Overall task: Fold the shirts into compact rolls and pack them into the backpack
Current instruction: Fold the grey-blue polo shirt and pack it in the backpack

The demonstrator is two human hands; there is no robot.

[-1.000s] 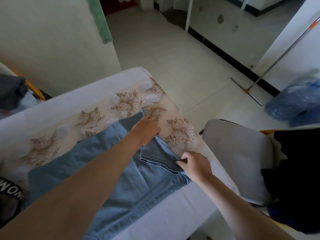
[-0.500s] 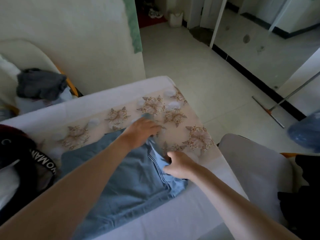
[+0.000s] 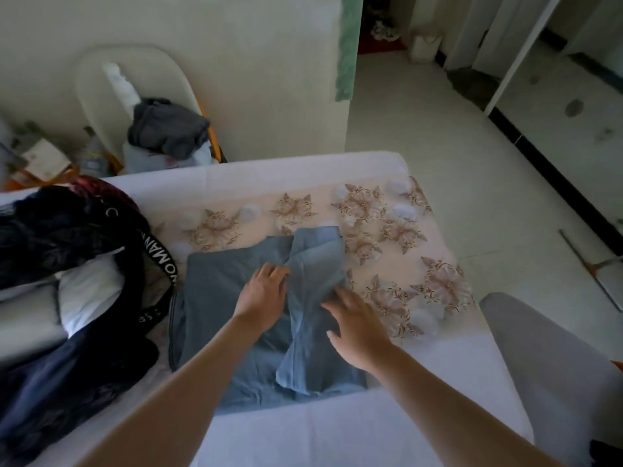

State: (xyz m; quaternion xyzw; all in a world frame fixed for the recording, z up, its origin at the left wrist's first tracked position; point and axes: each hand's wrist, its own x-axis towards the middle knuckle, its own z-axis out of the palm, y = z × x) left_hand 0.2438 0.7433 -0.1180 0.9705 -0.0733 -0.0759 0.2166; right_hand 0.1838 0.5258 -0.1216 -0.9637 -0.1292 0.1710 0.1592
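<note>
Both hands flat on a blue shirt (image 3: 215, 298) on the bed (image 3: 337, 433)
The shirt lies partly over a flowered cloth (image 3: 397, 237), its right side folded inward. The left hand (image 3: 263, 294) rests on the middle, fingers together; the right hand (image 3: 354, 328) presses the folded flap, fingers spread. A black bag (image 3: 101, 230) lies just left

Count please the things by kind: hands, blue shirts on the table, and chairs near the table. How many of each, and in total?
Hands: 2, the left hand and the right hand, both on the shirt.
Blue shirts: 1, the blue shirt, partly folded on the table.
Chairs: 2, a white chair behind the table, a grey chair at its right.
Total: 5.
</note>
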